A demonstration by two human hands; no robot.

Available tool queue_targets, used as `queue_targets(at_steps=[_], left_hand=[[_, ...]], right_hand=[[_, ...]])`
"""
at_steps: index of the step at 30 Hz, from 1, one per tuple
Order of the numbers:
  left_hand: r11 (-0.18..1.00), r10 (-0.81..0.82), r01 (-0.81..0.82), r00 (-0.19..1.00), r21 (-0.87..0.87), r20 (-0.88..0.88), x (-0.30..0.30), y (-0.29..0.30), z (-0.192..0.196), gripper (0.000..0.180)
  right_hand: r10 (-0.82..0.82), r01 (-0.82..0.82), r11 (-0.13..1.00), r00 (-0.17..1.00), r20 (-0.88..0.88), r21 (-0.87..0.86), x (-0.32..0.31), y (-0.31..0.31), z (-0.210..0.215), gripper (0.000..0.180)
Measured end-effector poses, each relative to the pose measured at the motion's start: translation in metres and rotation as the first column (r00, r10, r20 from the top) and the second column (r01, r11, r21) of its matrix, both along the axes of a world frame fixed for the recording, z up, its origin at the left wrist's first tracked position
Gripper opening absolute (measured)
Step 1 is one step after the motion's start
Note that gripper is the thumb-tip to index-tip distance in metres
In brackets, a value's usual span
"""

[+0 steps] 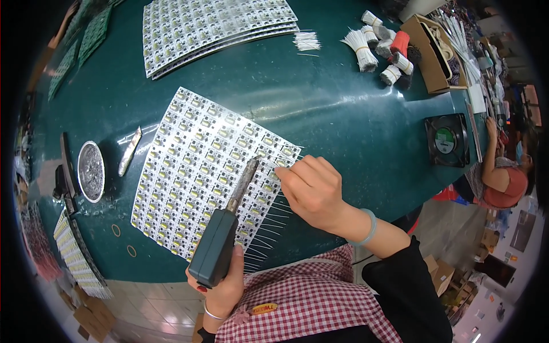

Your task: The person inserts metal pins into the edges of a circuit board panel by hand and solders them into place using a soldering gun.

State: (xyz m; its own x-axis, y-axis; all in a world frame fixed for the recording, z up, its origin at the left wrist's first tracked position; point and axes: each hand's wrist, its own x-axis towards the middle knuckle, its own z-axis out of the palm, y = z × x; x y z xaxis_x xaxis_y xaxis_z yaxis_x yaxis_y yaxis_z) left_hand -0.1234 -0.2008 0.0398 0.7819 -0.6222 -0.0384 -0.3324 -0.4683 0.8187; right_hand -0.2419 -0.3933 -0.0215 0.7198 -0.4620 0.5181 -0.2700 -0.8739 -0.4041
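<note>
A sheet of white circuit boards (pixel 189 166) with rows of yellowish parts lies at a slant on the green table. My left hand (pixel 226 288) is closed round the dark green handle of a soldering iron (pixel 213 247), whose tip touches or hovers just over the sheet's right part. Beside that tip, my right hand (pixel 311 188) pinches what looks like a thin white wire at the sheet's right edge; the fingers mostly hide it. Several thin white wires (pixel 266 231) stick out along the lower right edge.
Stacked board sheets (pixel 217 28) lie at the far side, with loose wires (pixel 307 40) beside them. Wire bundles (pixel 360 48) and a cardboard box (pixel 429 54) stand far right, a black fan (pixel 446 140) nearer. At left are a foil-like bowl (pixel 91 171) and a solder-like bar (pixel 130 151). Another person (pixel 503 177) sits right.
</note>
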Motion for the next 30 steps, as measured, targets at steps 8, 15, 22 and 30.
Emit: queue_targets(at_steps=[8,15,22,30], left_hand=[[0.996,-0.060,0.058,0.997,0.061,0.040,0.0042,0.0040,-0.0043,0.021],[0.999,-0.024,0.024,1.000,0.026,-0.017,0.0028,0.0043,-0.0065,0.021],[0.999,-0.015,0.018,0.996,0.036,-0.083,0.0015,0.0021,-0.0037,0.023],[0.999,-0.047,0.047,0.998,0.006,-0.042,0.0026,0.0035,-0.0061,0.023]], right_hand=[[-0.037,0.036,0.999,0.999,-0.017,-0.026,0.0039,0.0036,-0.0025,0.017],[-0.035,0.034,0.999,0.999,-0.003,-0.041,0.0030,0.0042,0.0004,0.016],[-0.042,0.039,0.998,0.998,-0.051,-0.057,0.0039,0.0031,-0.0004,0.014],[-0.026,0.021,0.996,0.998,-0.063,-0.089,0.0052,0.0043,0.0000,0.013]])
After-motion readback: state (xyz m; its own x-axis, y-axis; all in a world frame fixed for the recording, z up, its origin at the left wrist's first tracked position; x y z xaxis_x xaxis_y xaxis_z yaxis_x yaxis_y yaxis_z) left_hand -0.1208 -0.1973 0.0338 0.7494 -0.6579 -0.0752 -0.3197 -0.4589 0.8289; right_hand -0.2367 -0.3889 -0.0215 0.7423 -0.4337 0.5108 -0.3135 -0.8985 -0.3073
